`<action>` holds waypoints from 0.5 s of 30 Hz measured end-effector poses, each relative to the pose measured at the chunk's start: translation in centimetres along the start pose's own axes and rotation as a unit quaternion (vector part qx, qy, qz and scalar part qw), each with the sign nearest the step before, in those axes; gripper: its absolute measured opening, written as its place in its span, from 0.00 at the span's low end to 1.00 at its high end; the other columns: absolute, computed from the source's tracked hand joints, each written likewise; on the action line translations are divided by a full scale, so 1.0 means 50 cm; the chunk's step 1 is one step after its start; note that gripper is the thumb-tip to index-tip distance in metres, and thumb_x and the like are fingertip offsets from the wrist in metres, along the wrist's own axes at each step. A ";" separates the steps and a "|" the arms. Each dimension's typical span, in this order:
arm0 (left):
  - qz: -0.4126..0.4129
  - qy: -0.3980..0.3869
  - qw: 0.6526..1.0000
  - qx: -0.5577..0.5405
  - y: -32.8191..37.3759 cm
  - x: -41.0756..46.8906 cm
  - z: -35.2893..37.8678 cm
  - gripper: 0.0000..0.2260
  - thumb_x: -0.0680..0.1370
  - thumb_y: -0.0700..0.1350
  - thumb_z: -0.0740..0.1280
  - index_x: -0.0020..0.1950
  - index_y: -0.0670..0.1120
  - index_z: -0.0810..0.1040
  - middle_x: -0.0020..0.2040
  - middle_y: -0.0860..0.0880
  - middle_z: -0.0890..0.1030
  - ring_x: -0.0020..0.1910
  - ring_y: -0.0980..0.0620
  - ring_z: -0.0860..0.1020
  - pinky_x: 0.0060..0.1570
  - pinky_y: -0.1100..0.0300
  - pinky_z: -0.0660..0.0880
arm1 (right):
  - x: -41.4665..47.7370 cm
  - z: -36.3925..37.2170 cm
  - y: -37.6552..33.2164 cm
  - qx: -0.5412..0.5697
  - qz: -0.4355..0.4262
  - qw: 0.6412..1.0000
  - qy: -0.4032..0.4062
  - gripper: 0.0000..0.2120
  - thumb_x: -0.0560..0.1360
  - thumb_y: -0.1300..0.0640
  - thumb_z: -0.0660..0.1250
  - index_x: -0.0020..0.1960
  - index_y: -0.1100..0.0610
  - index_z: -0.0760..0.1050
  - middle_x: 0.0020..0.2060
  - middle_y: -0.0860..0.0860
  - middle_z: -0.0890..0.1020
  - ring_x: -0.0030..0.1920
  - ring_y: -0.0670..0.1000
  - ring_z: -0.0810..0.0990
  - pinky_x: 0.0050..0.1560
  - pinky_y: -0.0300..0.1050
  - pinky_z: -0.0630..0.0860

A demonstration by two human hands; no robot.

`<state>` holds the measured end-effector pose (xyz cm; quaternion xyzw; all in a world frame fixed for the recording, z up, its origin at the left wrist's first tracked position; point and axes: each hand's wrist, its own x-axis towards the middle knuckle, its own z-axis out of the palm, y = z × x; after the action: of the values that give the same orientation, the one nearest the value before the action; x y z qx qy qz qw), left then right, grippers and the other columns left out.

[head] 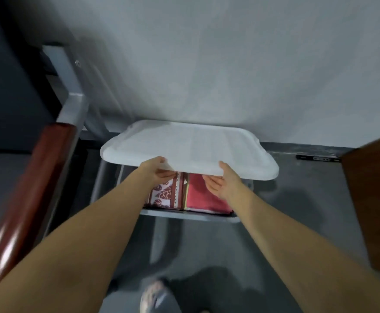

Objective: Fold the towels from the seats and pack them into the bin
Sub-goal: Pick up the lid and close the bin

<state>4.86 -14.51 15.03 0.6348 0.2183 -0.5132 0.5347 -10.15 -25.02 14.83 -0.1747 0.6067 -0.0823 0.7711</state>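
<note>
A white bin lid (191,147) hovers over the clear plastic bin (189,216) on the floor, covering its far part. My left hand (158,169) grips the lid's near edge on the left, thumb on top, fingers underneath. My right hand (220,179) holds the near edge further right in the same way. Inside the bin lie folded towels side by side: a red-and-white leaf-patterned towel (165,196) on the left and a plain red towel (203,199) on the right.
A seat's glossy red-brown wooden armrest (29,199) on a grey metal frame (71,105) runs along the left. A brown wooden panel (374,199) stands at the right. A white wall (229,64) rises just behind the bin. My shoe (157,297) is on the grey floor.
</note>
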 end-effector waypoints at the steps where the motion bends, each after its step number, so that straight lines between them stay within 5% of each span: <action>1: -0.002 0.000 1.000 -0.001 -0.029 0.013 -0.009 0.09 0.79 0.37 0.62 0.57 0.39 0.67 0.49 0.33 0.74 0.38 0.40 0.77 0.47 0.46 0.76 | 0.016 -0.022 0.026 0.004 0.006 1.000 0.001 0.19 0.77 0.51 0.65 0.62 0.61 0.69 0.46 0.59 0.80 0.43 0.55 0.80 0.52 0.50 0.75; 5: -0.020 0.007 0.999 -0.030 -0.140 0.082 -0.035 0.13 0.78 0.41 0.65 0.59 0.39 0.66 0.54 0.33 0.71 0.39 0.38 0.76 0.51 0.44 0.76 | 0.099 -0.087 0.114 0.022 0.017 1.000 0.009 0.21 0.75 0.45 0.66 0.56 0.60 0.68 0.44 0.59 0.78 0.45 0.56 0.79 0.57 0.53 0.74; 11: -0.045 0.036 0.998 0.006 -0.263 0.166 -0.104 0.09 0.80 0.42 0.60 0.56 0.37 0.69 0.60 0.36 0.74 0.61 0.38 0.74 0.59 0.48 0.72 | 0.190 -0.140 0.257 -0.010 0.044 0.999 0.029 0.24 0.75 0.40 0.61 0.55 0.61 0.70 0.41 0.59 0.79 0.40 0.55 0.79 0.61 0.55 0.72; 13: -0.011 0.024 0.997 0.068 -0.287 0.199 -0.121 0.15 0.82 0.44 0.56 0.65 0.37 0.68 0.57 0.38 0.76 0.54 0.38 0.77 0.56 0.50 0.73 | 0.225 -0.151 0.285 -0.043 0.042 0.997 0.038 0.26 0.76 0.39 0.57 0.51 0.64 0.71 0.41 0.60 0.80 0.39 0.55 0.79 0.59 0.54 0.71; 15: 0.002 0.028 0.993 0.112 -0.304 0.233 -0.137 0.19 0.81 0.46 0.57 0.69 0.39 0.66 0.43 0.41 0.75 0.38 0.43 0.76 0.54 0.49 0.74 | 0.259 -0.159 0.297 -0.120 0.040 0.991 0.045 0.30 0.76 0.37 0.54 0.46 0.65 0.74 0.40 0.60 0.81 0.38 0.54 0.79 0.59 0.51 0.70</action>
<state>-0.42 -6.43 -2.87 0.7051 0.1728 -0.5157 0.4550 -15.85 -17.00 -4.01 -0.2379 0.6524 0.0139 0.7194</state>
